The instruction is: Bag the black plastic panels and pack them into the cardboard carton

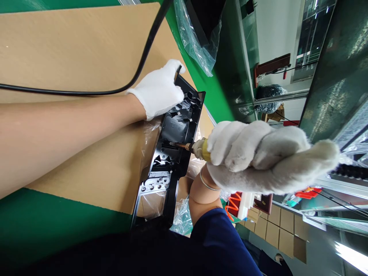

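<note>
A black plastic housing [175, 128] lies on a sheet of cardboard, with a metal plate [155, 184] fitted near its close end. My left hand [162, 90], in a white glove, is closed over the far end of the housing. In my gloved right hand [255, 153] is a power screwdriver [206, 149] with a yellow collar, the fingers wrapped round its body. Its long bit [181, 145] reaches to the middle of the housing; whether a screw sits under the tip I cannot tell. My glove hides most of the screwdriver's body.
Brown cardboard [86, 46] covers much of the green table [71, 214]. A black cable [140, 63] crosses above my left forearm. Clear plastic film [184, 216] shows beside the housing. At the back, a dark part lies in a plastic bag [198, 50]. Cardboard boxes [273, 232] are stacked to the right.
</note>
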`<control>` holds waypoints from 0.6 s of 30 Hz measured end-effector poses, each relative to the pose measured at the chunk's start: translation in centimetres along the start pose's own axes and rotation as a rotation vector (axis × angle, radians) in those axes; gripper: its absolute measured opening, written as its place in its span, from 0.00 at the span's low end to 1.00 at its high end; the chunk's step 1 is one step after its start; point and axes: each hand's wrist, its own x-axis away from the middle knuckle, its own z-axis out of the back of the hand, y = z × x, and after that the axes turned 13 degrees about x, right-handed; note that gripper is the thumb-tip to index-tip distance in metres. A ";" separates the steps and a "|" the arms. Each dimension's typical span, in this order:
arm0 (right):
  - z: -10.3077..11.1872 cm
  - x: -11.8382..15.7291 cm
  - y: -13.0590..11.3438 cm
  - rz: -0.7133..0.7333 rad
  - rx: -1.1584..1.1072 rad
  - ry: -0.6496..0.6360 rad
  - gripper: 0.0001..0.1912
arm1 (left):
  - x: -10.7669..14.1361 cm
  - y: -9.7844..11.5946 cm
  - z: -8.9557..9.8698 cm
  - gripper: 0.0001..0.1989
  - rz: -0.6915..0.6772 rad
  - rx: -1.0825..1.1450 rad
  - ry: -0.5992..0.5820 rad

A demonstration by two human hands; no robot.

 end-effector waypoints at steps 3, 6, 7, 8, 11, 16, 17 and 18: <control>0.0 -0.1 -0.2 0.026 -0.063 0.010 0.24 | -0.1 0.0 0.0 0.32 0.003 0.001 0.002; 0.0 -0.4 -0.4 0.050 -0.106 -0.005 0.26 | -0.2 0.1 -0.1 0.31 0.005 -0.012 0.004; 0.1 -0.5 -0.4 0.063 -0.110 -0.013 0.25 | -0.2 0.1 -0.1 0.31 0.004 -0.017 0.006; 0.1 -0.5 -0.5 0.082 -0.116 -0.024 0.24 | -0.2 0.2 -0.1 0.31 0.002 -0.020 0.006; 0.1 -0.7 -0.6 0.062 -0.110 -0.026 0.21 | -0.1 0.3 -0.1 0.30 -0.005 -0.011 -0.001; -0.3 -1.1 -1.1 -0.006 -0.016 0.017 0.24 | 0.0 0.2 -0.1 0.30 -0.018 0.008 0.001; -0.4 -1.1 -1.2 -0.003 -0.003 0.027 0.24 | -0.1 0.2 -0.1 0.30 -0.019 0.005 0.004; -0.4 -1.2 -1.2 -0.019 0.011 0.024 0.24 | -0.1 0.2 -0.1 0.30 -0.020 0.000 0.004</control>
